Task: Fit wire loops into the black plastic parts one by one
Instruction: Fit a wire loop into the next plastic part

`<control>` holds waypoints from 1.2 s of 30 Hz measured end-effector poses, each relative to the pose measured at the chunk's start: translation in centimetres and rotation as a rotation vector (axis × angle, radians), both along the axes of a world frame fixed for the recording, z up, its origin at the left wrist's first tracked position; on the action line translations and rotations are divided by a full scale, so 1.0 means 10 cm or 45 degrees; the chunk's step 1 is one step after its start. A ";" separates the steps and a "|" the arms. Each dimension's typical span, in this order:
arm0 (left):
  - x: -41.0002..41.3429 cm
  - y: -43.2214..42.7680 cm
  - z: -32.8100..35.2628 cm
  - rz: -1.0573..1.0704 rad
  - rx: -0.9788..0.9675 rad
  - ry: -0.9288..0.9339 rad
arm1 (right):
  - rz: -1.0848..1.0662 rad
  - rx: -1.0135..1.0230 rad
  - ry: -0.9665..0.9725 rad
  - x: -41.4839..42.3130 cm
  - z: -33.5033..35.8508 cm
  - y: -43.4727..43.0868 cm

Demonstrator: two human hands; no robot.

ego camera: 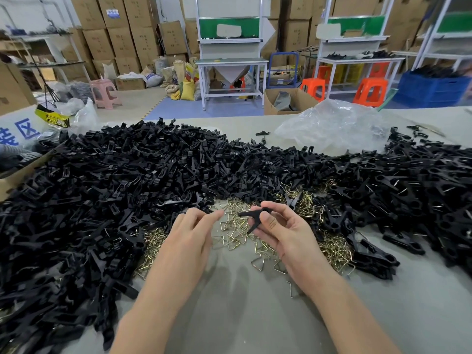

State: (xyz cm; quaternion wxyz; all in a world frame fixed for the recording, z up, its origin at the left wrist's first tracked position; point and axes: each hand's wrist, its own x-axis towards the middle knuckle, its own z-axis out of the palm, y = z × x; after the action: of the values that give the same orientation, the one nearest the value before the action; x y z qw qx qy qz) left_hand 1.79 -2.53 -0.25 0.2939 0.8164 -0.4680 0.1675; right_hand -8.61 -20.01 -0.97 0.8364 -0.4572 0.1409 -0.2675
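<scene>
One black part (252,213) in right grip (282,232)

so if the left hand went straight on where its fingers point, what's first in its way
Probably the black plastic part in the right hand, just ahead of the left hand; depth is unclear.

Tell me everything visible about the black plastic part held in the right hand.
The black plastic part is matte moulded plastic and forked: one slim arm points left and another slants down toward the table. The right hand pinches it at the junction, with the thumb in front and curled fingers hiding its far end. It is held above the scattered brass-coloured wire loops. No loop shows fitted in it. The left hand reaches near its left tip without touching it.
</scene>
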 end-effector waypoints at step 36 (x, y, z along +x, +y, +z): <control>-0.30 -0.37 0.09 -0.088 -1.053 1.870 | 0.110 -0.053 -0.014 -0.01 0.04 0.09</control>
State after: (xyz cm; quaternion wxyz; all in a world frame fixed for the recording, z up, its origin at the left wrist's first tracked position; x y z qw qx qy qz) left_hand -1.25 -6.23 0.65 0.8039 0.5298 -0.0839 -0.2571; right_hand -8.73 -19.07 -0.61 0.8383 -0.4787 0.1106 -0.2364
